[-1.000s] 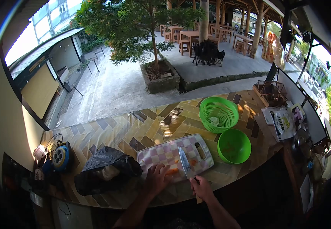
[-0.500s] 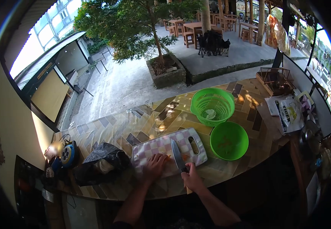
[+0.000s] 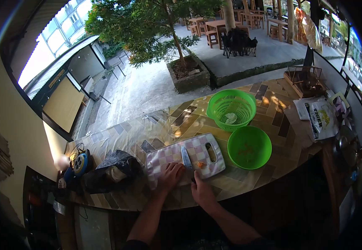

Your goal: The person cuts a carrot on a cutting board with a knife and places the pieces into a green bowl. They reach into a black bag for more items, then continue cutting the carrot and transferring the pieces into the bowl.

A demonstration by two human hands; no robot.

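Note:
A checkered cutting board (image 3: 160, 159) lies on the tiled counter. My left hand (image 3: 171, 176) rests on it with fingers bent and pressed together; whatever is beneath them is hidden. The knife (image 3: 185, 157) is held in my right hand (image 3: 202, 189), which is closed round its handle. Its blade points away from me, close beside my left fingertips. A small orange heap of cut pieces (image 3: 200, 165) sits right of the blade. To the right of the board stands a green bowl (image 3: 263, 146) with some orange pieces at its bottom.
A green strainer (image 3: 214, 100) with something pale inside stands behind the bowl. Left of the board is a black plastic bag (image 3: 120, 159), with a blue and yellow round item (image 3: 79, 163) farther left. A white printed bag (image 3: 320, 118) and a wooden-framed box (image 3: 291, 76) are at right.
The knife and my right hand have moved left, bringing the blade next to my left fingers. The orange heap now shows right of the blade. The whole view has shifted slightly.

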